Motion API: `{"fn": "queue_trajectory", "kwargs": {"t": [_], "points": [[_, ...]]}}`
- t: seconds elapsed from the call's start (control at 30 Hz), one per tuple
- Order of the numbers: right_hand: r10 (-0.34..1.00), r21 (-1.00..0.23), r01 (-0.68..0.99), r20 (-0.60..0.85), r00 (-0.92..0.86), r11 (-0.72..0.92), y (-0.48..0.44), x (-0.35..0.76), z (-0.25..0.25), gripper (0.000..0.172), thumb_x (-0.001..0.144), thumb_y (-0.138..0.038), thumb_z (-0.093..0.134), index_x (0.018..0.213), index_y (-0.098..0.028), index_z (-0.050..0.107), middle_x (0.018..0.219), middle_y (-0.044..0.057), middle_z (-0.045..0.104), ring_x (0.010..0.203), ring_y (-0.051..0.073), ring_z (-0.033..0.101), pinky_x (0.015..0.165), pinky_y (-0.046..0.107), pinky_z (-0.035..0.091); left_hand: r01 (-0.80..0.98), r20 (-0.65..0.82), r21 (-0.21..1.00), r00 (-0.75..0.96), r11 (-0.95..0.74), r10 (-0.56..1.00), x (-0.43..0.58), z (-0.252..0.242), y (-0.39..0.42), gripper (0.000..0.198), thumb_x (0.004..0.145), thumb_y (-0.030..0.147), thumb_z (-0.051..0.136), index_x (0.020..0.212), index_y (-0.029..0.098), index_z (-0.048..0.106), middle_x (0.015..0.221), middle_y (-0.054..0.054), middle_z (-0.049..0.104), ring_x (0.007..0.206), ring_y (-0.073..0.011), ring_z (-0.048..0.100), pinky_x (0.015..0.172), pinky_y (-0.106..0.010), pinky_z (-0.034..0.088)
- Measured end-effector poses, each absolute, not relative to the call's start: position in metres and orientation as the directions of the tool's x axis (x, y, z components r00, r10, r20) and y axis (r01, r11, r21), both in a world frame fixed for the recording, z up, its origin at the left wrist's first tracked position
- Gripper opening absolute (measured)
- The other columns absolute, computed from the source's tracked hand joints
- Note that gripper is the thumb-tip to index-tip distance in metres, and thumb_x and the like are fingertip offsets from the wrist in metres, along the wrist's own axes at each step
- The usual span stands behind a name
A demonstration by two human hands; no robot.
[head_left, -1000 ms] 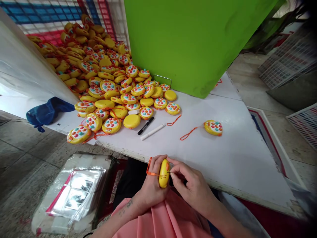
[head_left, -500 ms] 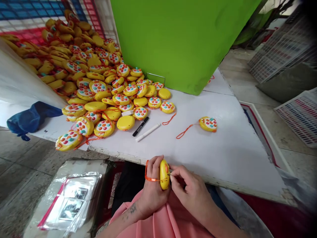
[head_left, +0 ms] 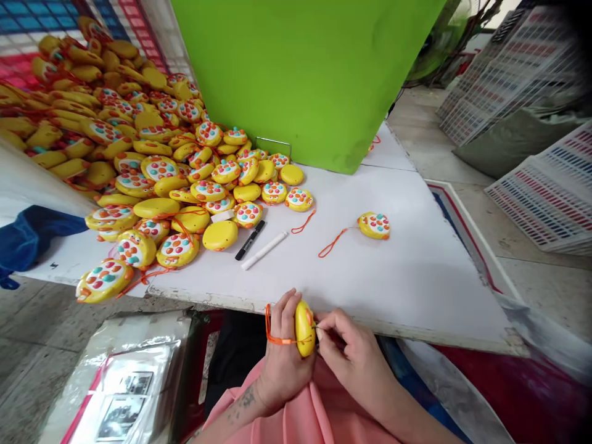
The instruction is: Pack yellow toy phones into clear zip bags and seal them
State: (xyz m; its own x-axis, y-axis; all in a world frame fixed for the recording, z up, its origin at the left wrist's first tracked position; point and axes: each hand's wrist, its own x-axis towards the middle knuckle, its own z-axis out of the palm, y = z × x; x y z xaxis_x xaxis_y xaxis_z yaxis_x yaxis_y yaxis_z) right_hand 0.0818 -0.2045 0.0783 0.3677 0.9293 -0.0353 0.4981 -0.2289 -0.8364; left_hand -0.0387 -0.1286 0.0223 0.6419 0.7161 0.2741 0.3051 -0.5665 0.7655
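My left hand point(head_left: 285, 357) is closed around a yellow toy point(head_left: 304, 328), held on edge just off the table's front edge. An orange cord point(head_left: 272, 336) from the toy loops over the fingers of that hand. Close by on the right, my right hand point(head_left: 345, 345) pinches a thin pin-like tool point(head_left: 319, 326) against the toy's side; its tip is too small to make out. Another toy point(head_left: 374, 225) with coloured buttons lies on the table, its orange strap point(head_left: 332, 243) stretched leftward.
A large heap of similar yellow toys point(head_left: 160, 168) covers the table's left side. A black marker point(head_left: 250, 240) and a white pen point(head_left: 264, 250) lie before it. Behind stands a green panel point(head_left: 296, 80). Plastic-wrapped packages point(head_left: 124, 394) sit below left; white baskets point(head_left: 550, 191) stand at right.
The view has shifted a little, so the table and heap appear farther left. Both hands keep nearly the same hold on the toy and the thin tool.
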Motion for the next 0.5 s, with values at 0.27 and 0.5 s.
{"fn": "queue_trajectory", "kwargs": {"t": [0.27, 0.5], "points": [[0.926, -0.833, 0.487, -0.075, 0.37, -0.262, -0.2072, 0.0828, 0.0794, 0.01, 0.088, -0.021, 0.043, 0.081, -0.021, 0.05, 0.074, 0.0, 0.06, 0.065, 0.013, 0.058, 0.062, 0.024, 0.044, 0.323, 0.258, 0.771, 0.63, -0.549, 0.732, -0.0368, 0.0222, -0.1275, 0.066, 0.079, 0.018, 0.055, 0.138, 0.018, 0.026, 0.131, -0.016, 0.04, 0.122, -0.0287, 0.04, 0.102, -0.051, 0.035], [0.927, -0.822, 0.503, -0.079, 0.366, -0.268, -0.2064, 0.0832, 0.077, 0.01, 0.089, -0.023, 0.043, 0.082, -0.021, 0.049, 0.074, -0.001, 0.061, 0.063, 0.013, 0.058, 0.06, 0.024, 0.043, 0.338, 0.243, 0.767, 0.633, -0.545, 0.735, -0.0362, 0.023, -0.1289, 0.066, 0.08, 0.016, 0.054, 0.139, 0.019, 0.024, 0.131, -0.016, 0.039, 0.122, -0.0289, 0.039, 0.101, -0.052, 0.035]]}}
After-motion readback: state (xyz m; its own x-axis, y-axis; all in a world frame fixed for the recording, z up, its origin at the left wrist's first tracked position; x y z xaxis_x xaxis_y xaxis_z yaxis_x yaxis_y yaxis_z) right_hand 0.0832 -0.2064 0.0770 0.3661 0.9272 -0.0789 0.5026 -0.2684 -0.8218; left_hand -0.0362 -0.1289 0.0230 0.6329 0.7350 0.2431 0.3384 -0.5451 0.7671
